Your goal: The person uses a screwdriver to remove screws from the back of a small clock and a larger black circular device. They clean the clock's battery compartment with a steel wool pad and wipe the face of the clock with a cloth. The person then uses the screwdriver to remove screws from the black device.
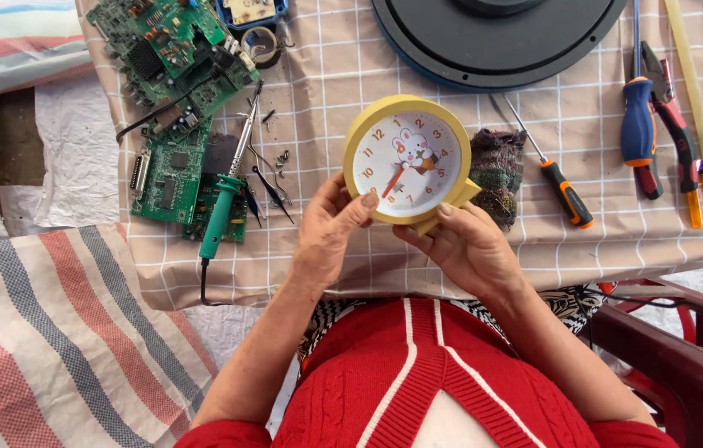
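**Yellow clock held face up in both hands**

A round yellow plastic alarm clock [408, 159] with a white dial is held over the near edge of the checked tabletop [327, 91], grasped by the fingers of the left hand [328, 231] and right hand [466, 245]. Its case appears closed. A green-handled soldering iron [224, 207] and green circuit boards [170, 170] lie untouched at the left. The clock's back is hidden; the far black disc [493, 37] is cut off.
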